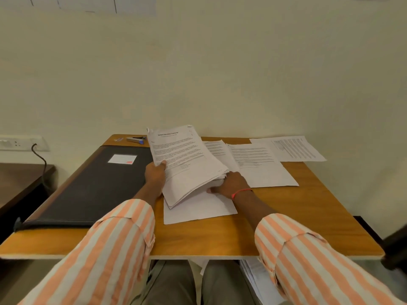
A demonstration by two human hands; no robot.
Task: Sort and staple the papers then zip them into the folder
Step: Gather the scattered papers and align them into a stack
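The black folder [88, 186] lay closed along the desk's [286, 216] left edge, its contents hidden. Mid-desk, the left hand [155, 175] pinched the paper stack [187, 164] at its left edge, thumb on top. The right hand [233, 183] reached under the stack's right side, and I could not tell how its fingers lay there.

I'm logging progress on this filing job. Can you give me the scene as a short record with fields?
left hand: grips the paper stack by its left edge, tilted up
right hand: at the stack's right edge, fingers hidden beneath
folder: black, lying flat left of the stack
stapler: at the table's far edge, untouched
loose sheets: spread flat right of the stack
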